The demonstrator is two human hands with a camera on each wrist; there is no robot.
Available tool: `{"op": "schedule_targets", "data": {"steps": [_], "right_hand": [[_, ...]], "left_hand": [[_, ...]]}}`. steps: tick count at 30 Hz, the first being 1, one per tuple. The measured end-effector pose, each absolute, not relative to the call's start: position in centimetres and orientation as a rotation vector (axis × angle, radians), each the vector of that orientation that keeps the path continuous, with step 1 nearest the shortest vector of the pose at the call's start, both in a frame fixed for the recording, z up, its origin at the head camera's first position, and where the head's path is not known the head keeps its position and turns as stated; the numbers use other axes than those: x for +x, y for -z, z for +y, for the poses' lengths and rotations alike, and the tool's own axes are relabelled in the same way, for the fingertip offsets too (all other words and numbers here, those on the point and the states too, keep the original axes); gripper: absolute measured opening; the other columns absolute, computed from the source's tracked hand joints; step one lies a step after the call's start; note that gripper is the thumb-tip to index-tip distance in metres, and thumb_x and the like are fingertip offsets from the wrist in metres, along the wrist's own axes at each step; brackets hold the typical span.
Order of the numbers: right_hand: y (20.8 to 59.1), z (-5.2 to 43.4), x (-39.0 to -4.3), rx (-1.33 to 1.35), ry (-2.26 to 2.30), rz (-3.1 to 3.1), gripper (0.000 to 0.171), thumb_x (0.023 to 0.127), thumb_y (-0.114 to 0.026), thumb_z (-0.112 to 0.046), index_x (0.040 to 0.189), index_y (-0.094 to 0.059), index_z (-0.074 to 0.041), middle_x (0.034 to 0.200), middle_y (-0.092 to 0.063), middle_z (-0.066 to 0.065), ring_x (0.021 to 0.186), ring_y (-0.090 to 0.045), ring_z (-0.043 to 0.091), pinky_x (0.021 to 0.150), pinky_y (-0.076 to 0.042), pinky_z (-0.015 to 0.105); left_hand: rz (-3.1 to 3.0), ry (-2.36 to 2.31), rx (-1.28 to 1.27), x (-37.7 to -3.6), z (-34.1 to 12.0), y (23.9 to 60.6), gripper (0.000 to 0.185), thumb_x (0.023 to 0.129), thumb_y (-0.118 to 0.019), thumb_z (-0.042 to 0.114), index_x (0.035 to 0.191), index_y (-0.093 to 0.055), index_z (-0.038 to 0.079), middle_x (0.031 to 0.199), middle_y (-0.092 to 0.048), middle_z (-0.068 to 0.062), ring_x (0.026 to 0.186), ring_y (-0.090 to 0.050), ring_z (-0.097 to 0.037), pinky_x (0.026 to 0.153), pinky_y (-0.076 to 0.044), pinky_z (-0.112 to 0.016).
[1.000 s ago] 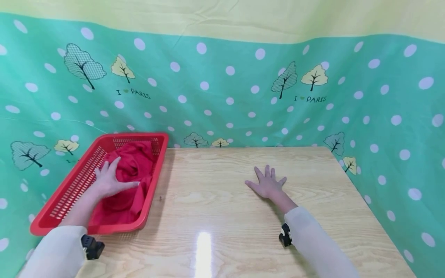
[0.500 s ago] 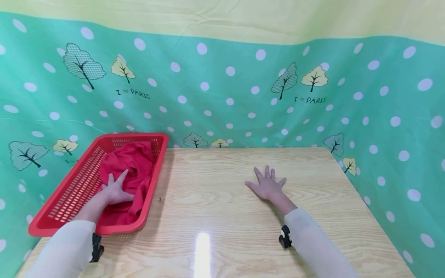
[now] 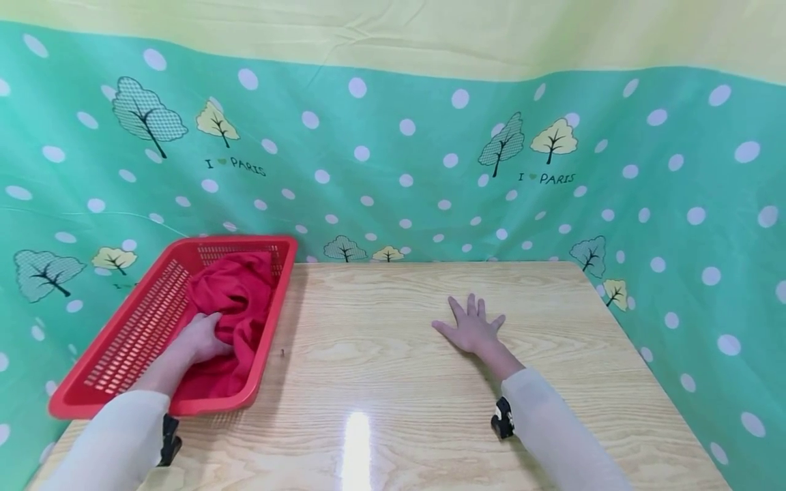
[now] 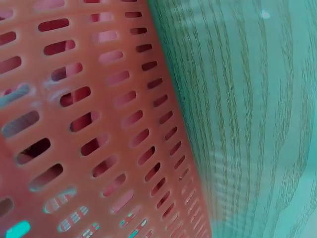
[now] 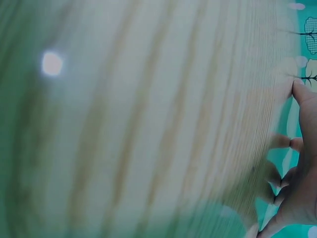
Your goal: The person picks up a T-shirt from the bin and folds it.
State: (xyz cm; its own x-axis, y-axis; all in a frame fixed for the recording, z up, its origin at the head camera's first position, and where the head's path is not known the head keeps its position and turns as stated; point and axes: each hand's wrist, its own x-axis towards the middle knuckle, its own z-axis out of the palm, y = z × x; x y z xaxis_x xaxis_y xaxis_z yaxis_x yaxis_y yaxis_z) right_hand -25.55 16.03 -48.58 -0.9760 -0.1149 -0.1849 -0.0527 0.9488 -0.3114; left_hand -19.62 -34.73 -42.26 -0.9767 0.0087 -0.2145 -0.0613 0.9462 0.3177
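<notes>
In the head view, a red plastic basket (image 3: 276, 307) with slotted walls stands at the left of the table, holding a crumpled red cloth (image 3: 230, 283). My left hand (image 3: 205, 339) reaches over its near side and grips the cloth, fingers curled down into the folds and partly hidden by them. The left wrist view is filled by the basket's slotted wall (image 4: 101, 89), with reddish fabric showing through the slots; the hand is out of that view. On the right of the table, my right hand (image 3: 471, 331) rests palm down with spread fingers, its fingertips (image 5: 298, 85) touching the wood.
The light wooden table (image 3: 368, 327) carries a bright glare strip near its front. A green dotted curtain (image 3: 381, 164) printed with trees hangs along the back and both sides. Each sleeve has a small black wrist camera (image 3: 502, 417).
My left hand has moved down and slightly right into the basket. Its spread fingers have curled into the red cloth, which has shifted and bunched up. The right hand stays where it was.
</notes>
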Motion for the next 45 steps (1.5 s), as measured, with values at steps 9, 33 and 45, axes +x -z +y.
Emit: {"op": "schedule_targets", "data": {"steps": [9, 33, 45], "right_hand": [[48.9, 15.7, -25.7, -0.127, 0.458, 2.897, 0.084, 0.085, -0.035, -0.074, 0.151, -0.016, -0.025, 0.155, 0.002, 0.023, 0.142, 0.004, 0.044, 0.095, 0.006, 0.079], [48.3, 15.8, -25.4, -0.122, 0.463, 2.909, 0.083, 0.085, -0.037, -0.072, 0.15, -0.018, -0.024, 0.155, 0.0, 0.024, 0.142, 0.002, 0.045, 0.095, 0.004, 0.079], [48.4, 15.9, -25.4, -0.116, 0.452, 2.904, 0.084, 0.085, -0.035, -0.073, 0.15, -0.018, -0.024, 0.155, 0.0, 0.024, 0.142, 0.003, 0.045, 0.095, 0.004, 0.079]], "left_hand": [[3.134, -0.55, -0.11, -19.8, -35.5, 41.8, 0.083, 0.067, -0.062, 0.0, 0.137, -0.019, -0.014, 0.111, -0.038, -0.046, 0.097, -0.044, -0.059, 0.08, -0.039, -0.063], [3.134, -1.228, -0.465, -18.8, -33.8, 31.1, 0.041, 0.087, -0.06, 0.037, 0.116, -0.047, 0.01, 0.122, -0.045, -0.022, 0.102, -0.043, -0.036, 0.071, -0.037, -0.037], [3.081, -1.416, -0.408, -18.7, -29.6, 25.3, 0.037, 0.077, -0.065, 0.056, 0.105, -0.046, 0.04, 0.11, -0.048, 0.01, 0.092, -0.047, -0.012, 0.07, -0.042, -0.028]]}}
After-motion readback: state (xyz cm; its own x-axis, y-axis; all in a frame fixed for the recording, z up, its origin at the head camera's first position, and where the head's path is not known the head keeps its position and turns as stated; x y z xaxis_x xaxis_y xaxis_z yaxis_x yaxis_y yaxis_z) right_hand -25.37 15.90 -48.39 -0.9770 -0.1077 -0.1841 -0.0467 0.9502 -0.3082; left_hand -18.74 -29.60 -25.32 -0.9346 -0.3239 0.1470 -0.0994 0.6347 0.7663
